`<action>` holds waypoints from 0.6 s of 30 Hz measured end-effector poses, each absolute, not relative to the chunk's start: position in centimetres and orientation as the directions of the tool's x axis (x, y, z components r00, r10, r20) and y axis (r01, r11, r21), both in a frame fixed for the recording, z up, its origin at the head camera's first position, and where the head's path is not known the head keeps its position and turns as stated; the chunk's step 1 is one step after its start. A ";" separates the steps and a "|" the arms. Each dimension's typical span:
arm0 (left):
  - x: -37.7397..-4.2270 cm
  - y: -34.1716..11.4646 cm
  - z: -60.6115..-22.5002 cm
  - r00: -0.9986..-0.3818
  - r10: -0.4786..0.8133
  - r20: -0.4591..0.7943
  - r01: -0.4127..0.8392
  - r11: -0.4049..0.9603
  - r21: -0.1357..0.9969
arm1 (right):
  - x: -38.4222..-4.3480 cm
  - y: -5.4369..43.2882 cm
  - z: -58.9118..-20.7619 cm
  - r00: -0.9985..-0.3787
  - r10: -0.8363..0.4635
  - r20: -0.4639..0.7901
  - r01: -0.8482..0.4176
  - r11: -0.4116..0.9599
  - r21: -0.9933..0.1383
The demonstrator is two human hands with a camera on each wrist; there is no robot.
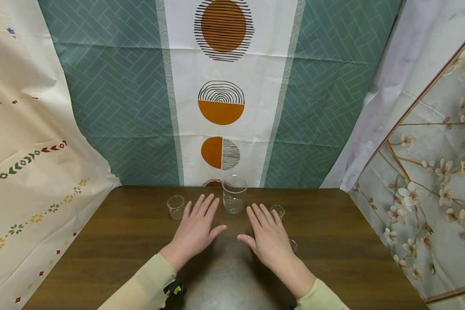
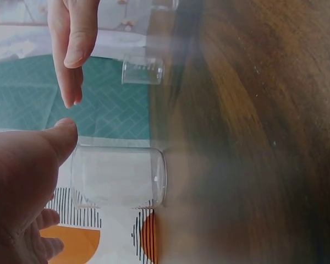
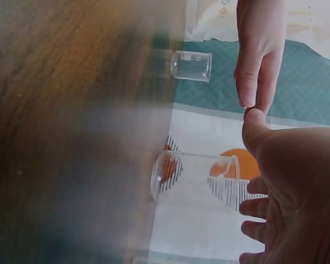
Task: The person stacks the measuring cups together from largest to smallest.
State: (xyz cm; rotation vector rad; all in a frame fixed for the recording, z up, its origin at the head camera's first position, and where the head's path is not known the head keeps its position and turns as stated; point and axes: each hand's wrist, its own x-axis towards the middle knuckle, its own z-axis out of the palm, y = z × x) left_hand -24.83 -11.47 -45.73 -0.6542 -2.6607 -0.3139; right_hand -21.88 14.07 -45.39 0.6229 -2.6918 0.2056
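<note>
A large clear glass beaker [image 1: 234, 198] stands upright near the table's back edge, between and beyond both hands. My left hand [image 1: 195, 230] hovers palm down with straight fingers and thumb spread, holding nothing; a small glass beaker [image 1: 176, 209] stands just to its left. Likewise flat and spread, my right hand [image 1: 269, 237] hangs over the table with nothing in it. Its fingers partly hide a second small beaker [image 1: 277, 210]. Beside the right wrist the rim of a third small vessel [image 1: 293, 245] shows, mostly covered. The wrist views show both hands raised above the tabletop.
The dark brown wooden table [image 1: 108, 258] ends at a green and white patterned cloth [image 1: 224, 69] hanging behind it. A cream cloth [image 1: 31, 129] hangs at the left, and a floral one [image 1: 430, 193] at the right.
</note>
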 end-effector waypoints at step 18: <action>-25.5 -11.2 -45.4 -0.814 0.407 0.415 0.489 0.865 0.113 | -23.0 13.8 -45.1 -0.848 -0.385 0.366 -0.432 0.900 -0.055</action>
